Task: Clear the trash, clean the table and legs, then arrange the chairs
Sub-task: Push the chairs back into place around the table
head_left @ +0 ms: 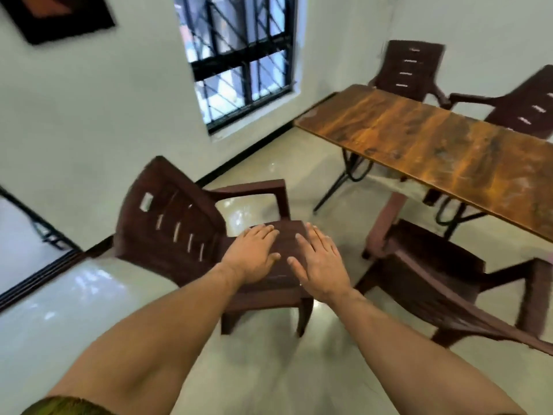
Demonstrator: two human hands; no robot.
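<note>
A dark brown plastic armchair (179,223) stands in front of me, away from the table, its back toward the left wall. My left hand (254,253) and my right hand (321,265) are stretched out side by side over its seat, palms down, fingers spread, holding nothing. Whether they touch the seat I cannot tell. The wooden folding table (443,148) with black metal legs stands to the right, its top bare. A second brown chair (434,274) sits at the table's near side, close to my right arm.
Two more brown chairs (410,67) (526,109) stand behind the table by the far wall. A barred window (239,61) is in the left wall, and a doorway (21,235) opens at far left. The floor is glossy pale tile.
</note>
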